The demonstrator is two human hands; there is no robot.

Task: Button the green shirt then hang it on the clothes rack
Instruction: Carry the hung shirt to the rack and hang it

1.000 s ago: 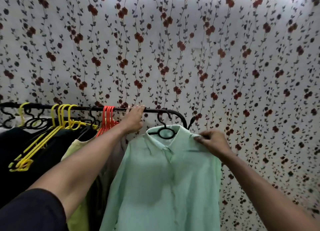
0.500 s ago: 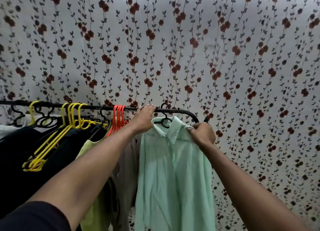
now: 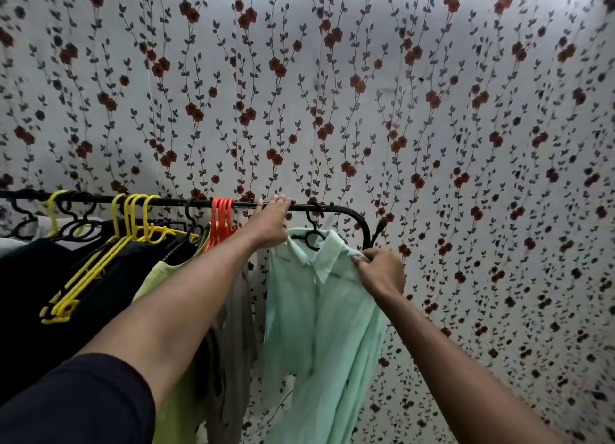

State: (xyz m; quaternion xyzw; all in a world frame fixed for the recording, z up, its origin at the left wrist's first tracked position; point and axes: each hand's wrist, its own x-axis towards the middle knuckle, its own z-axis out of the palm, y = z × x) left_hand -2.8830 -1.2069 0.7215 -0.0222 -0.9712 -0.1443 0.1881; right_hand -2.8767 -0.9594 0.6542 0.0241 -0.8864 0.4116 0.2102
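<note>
Left hand (image 3: 271,225) up at centre frame, fingers laid over the black rail of the clothes rack (image 3: 166,202), palm just beside the shirt's left shoulder; right hand (image 3: 379,272) lower and to the right, fingers pinching the collar edge of the green shirt (image 3: 319,327); shirt hung on a black hanger (image 3: 312,239), hook over the rail near its right-hand bend, front placket closed as far as visible, fabric draped down to the bottom edge of the frame; left of it, at middle left, orange hangers (image 3: 221,220), yellow hangers (image 3: 129,230) and dark garments (image 3: 66,277) along the same rail; pale yellow-green garment (image 3: 156,277) partly hidden behind the left forearm; floral wallpaper (image 3: 332,77) across the whole background.
</note>
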